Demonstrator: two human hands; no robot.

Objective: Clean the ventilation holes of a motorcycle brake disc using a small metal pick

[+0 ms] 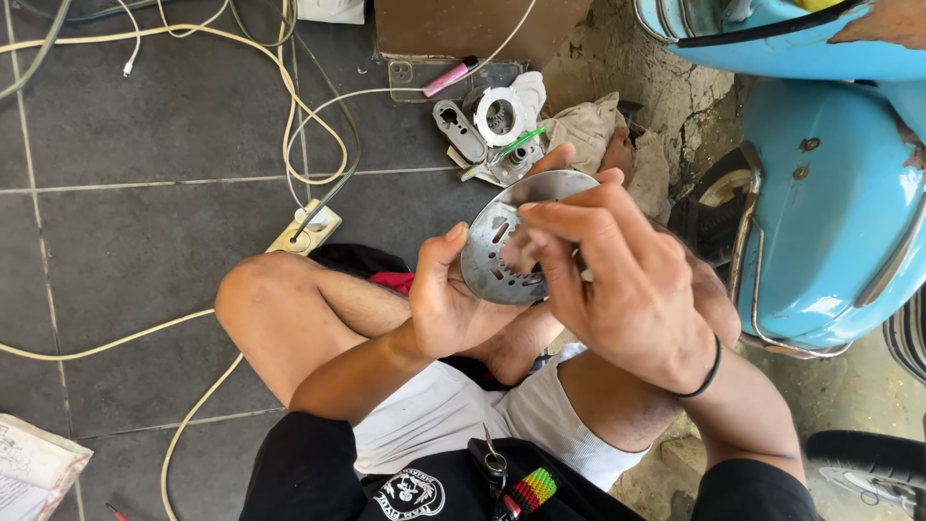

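Observation:
A round grey metal plate [502, 253] with slots and small holes is held up over my crossed legs. My left hand [449, 299] grips its lower left edge, thumb pressed on the rim. My right hand [617, 275] reaches over the plate from the right, its fingers curled across the plate's face and top edge. A black band circles my right wrist. What my right fingertips hold against the plate is hidden.
Metal motor parts [497, 121], a green-handled tool and rags lie on the dark tiled floor ahead. A white power strip [307, 229] with cream cables sits left. A light blue scooter body [830, 193] stands close on the right. A paper sheet [34, 468] lies bottom left.

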